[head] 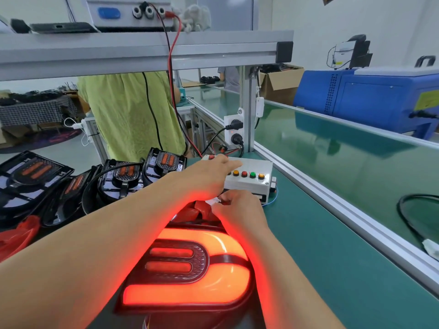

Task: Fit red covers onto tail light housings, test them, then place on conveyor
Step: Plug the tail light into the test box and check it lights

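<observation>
Your right hand [237, 206] pinched the white connector [212, 201], left hand [211, 173] pressed straight fingers on the button box [257, 166]; any tug could've killed your lit tail light [187, 290].

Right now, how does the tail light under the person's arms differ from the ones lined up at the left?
The near tail light glows red; the row of housings is dark. The near one wears a red cover; the housings show bare black and silver insides. It lies flat, lens up; the housings lean on edge. The right hand pinches a white connector behind it. Both share a twin-bar oval centre.
</observation>
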Demonstrator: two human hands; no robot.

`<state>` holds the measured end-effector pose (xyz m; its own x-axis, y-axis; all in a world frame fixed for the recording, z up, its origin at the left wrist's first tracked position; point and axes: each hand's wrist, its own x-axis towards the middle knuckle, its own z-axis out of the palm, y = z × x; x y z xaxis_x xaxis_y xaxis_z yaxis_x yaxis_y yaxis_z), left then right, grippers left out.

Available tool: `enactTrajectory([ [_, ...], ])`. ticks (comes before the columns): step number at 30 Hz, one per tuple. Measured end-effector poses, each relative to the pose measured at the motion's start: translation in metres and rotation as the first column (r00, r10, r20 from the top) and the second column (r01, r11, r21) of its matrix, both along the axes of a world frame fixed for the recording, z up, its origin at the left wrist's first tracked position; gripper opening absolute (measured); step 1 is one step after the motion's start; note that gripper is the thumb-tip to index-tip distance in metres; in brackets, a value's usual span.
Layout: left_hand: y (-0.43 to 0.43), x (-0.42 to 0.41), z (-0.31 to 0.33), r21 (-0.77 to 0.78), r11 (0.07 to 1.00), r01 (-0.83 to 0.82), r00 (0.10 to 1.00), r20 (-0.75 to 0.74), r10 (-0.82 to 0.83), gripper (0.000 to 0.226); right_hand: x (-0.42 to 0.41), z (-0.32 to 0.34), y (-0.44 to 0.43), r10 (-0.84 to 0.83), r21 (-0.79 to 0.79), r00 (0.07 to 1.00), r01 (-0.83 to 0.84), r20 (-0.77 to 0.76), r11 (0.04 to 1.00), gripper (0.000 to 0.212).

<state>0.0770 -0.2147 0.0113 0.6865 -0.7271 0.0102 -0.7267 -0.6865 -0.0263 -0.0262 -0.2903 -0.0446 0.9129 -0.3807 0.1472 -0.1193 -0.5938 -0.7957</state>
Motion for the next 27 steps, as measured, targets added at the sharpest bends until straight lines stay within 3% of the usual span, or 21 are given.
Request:
enactTrajectory([
  [13,0.020,0.005,0.005,-0.042,0.999,0.018,0.996,-0.085,-0.021,0.088,0.000,0.000,0.000,0.001,-0.007,1.000,-0.001,0.002,1.000,0.017],
  [17,0.012,0.000,0.007,0.060,0.997,0.042,0.999,0.004,-0.042,0.093,0.000,0.000,0.000,0.003,-0.017,1.000,-0.003,0.003,1.000,0.016],
  [23,-0.014,-0.006,0.013,0.342,0.938,0.059,0.983,0.145,-0.115,0.090,0.003,-0.003,-0.001,0.006,-0.041,1.000,-0.005,0.026,0.999,0.017],
  [27,-0.017,-0.008,0.013,0.400,0.914,0.065,0.970,0.192,-0.152,0.088,0.005,-0.006,-0.001,-0.008,-0.031,1.000,0.008,0.029,0.999,0.020],
])
